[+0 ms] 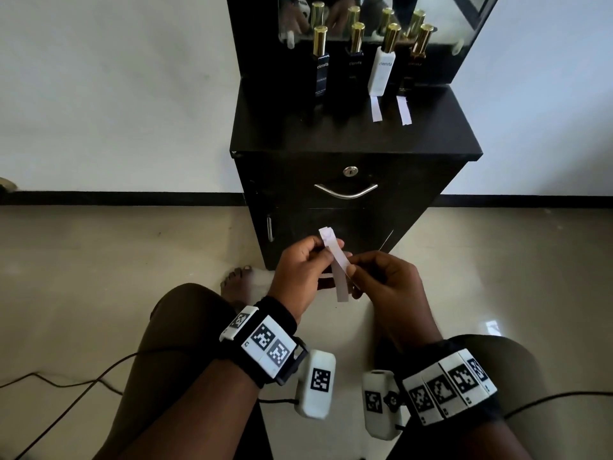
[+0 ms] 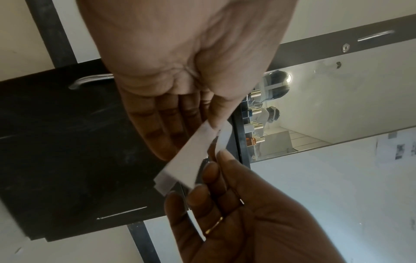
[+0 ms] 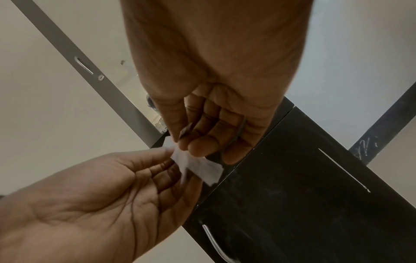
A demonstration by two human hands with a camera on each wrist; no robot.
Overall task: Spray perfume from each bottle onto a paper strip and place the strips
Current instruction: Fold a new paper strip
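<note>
Below the cabinet front, at 6 o'clock, a fresh paper strip (image 1: pixel 336 265) is being separated between both hands.

Two strips (image 1: pixel 376 109) are already laid on the bench (image 1: pixel 331 134), before the white bottle (image 1: pixel 381 71) and the bottle at 1 o'clock; the two dark bottles (image 1: pixel 320 73) at 11 o'clock have none, so roughly half seems left. The left hand (image 1: pixel 298 272) pinches the strip's upper end with curled fingers (image 2: pixel 171 128); the right hand (image 1: pixel 386 277) pinches its middle.
</note>
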